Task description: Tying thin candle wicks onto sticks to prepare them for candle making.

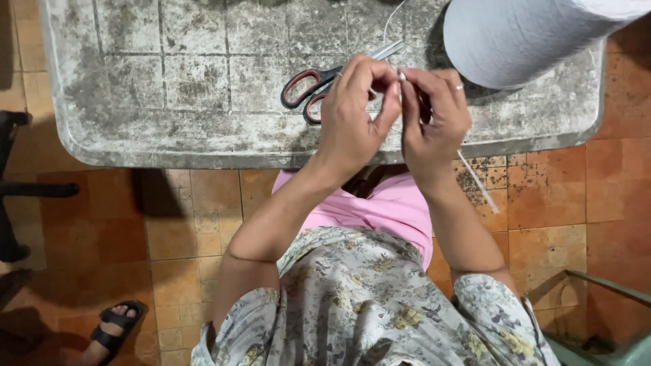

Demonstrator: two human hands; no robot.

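Left hand (pixel 356 112): fingers curled in, thumb and forefinger pinching something tiny right at the top, up against the other hand's fingertips. Can't really make out what the small bit is.
Right hand (pixel 434 115): same deal, pinched shut on a thin white thread (pixel 477 179), ring on one finger. Both hands meet over the near edge of the desk.
Thread: one end trails down from the right hand past the desk edge, over the floor tiles; another faint line runs up from the pinch toward the top of the frame. Looks like it comes off the cone.
Cone (pixel 525 34): big pale spool of thread, lying at the far right corner of the desk, looks pretty full.
Scissors (pixel 324 85): red and black handles, lying on the desk just behind the left hand, not being held.
Desk (pixel 169 81): worn grey top with a grid pattern.
Progress: I'd guess it's early days, fiddly finger work in hand, no finished pieces anywhere in view, scissors untouched.
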